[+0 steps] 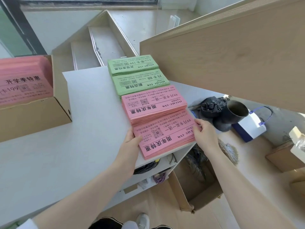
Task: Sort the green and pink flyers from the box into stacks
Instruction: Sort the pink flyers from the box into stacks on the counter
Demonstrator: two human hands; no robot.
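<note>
Pink flyer stack (165, 134) — long axis left-right, both hands' (130, 142) grip grasping its ends.

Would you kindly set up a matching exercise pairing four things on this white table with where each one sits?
Things:
1. Farthest green flyer stack
2. Open cardboard box of pink flyers
3. Nearest pink flyer stack
4. Black crumpled plastic bag

Places:
A. Left side of the table
B. Between both hands
C. Right, below the table edge
D. Far end of the row

Pairs: 1-D, 2-A, 3-B, 4-C
</note>
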